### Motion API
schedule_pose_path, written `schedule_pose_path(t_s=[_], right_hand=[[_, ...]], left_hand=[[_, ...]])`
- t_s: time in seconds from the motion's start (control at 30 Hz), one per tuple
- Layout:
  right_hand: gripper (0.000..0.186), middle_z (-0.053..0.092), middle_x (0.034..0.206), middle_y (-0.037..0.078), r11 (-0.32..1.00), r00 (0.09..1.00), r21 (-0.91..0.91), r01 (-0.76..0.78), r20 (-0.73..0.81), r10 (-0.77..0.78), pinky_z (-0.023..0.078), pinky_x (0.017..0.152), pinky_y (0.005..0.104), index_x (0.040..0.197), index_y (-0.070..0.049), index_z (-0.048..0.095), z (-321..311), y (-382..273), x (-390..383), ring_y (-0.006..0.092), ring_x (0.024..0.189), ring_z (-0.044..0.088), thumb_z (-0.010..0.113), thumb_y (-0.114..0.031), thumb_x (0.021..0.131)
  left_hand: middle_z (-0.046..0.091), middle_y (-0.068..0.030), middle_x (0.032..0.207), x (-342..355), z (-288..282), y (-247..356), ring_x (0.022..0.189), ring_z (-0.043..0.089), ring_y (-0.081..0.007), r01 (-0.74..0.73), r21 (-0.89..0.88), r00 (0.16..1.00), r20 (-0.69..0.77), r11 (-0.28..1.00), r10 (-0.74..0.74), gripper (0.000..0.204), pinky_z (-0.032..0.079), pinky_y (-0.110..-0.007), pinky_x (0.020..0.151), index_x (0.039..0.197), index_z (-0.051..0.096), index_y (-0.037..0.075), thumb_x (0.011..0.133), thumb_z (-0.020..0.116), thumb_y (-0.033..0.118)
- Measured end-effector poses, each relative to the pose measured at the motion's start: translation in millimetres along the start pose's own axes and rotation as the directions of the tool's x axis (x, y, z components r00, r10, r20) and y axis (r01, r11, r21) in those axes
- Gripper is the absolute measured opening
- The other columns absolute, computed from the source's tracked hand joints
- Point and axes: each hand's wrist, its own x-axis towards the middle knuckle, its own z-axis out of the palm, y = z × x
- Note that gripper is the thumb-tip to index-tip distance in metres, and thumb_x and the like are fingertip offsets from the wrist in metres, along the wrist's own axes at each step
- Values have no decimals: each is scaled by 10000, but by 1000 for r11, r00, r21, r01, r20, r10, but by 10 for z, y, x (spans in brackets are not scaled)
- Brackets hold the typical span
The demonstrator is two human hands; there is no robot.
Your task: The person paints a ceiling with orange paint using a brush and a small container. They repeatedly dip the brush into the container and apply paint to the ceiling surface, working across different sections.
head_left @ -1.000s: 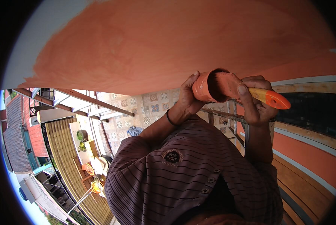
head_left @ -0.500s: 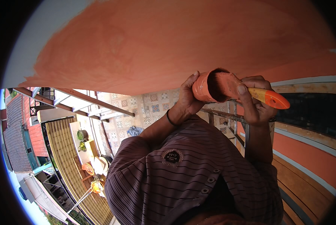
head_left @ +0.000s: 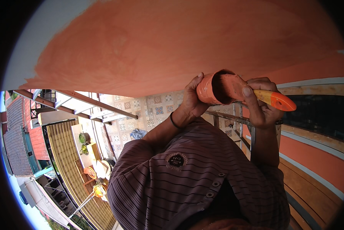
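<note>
My left hand (head_left: 193, 97) is wrapped round a small paint pot (head_left: 205, 89) coated in orange paint. The pot is tipped on its side, its mouth turned to the right. In my right hand (head_left: 262, 105) is a wide paintbrush (head_left: 274, 99) with a yellow and orange handle, pinched between thumb and fingers near its head. The paint-covered brush head reaches into the pot's mouth; its bristle tips are hidden inside. Just beyond both hands rises a wall (head_left: 172, 46) painted orange, with a bare pale area (head_left: 30, 50) at its far left.
A ladder (head_left: 83, 105) leans at the left. Metal scaffold bars (head_left: 233, 117) stand below my right arm, beside wooden planks (head_left: 306, 195). Far below lies a patterned tile floor (head_left: 156, 111) with a bluish cloth (head_left: 138, 133). A dark window (head_left: 321, 117) is at the right.
Almost nothing differs. The pot and brush have shifted very slightly to the left, with both hands keeping their hold.
</note>
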Motion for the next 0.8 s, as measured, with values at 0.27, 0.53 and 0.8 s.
schedule_pose_path(t_s=[0.27,0.53,0.8], right_hand=[[143,703,909,134,1000,1000,-19,-10,0,10,527,647,265,1068,29,645,14,-10,2,138,763,680,731,50,955],[137,706,911,136,1000,1000,-15,-27,-2,27,527,649,263,1057,32,648,7,-5,-14,132,763,681,737,43,953],[131,707,911,134,1000,1000,-14,-27,-3,27,530,653,264,1046,32,650,12,3,-20,128,768,684,745,35,955]], left_hand=[[672,-184,1404,26,-35,-10,1315,641,-343,-6,-13,1000,4,1000,6,674,502,-552,1138,1413,617,24,1020,615,572],[682,-179,1389,19,-46,-22,1302,650,-337,-21,7,1000,-12,1000,21,667,516,-547,1122,1406,621,25,1024,605,572],[680,-183,1389,12,-61,-21,1311,644,-341,3,-15,999,-32,1000,-4,690,512,-554,1130,1414,616,29,1015,613,592]])
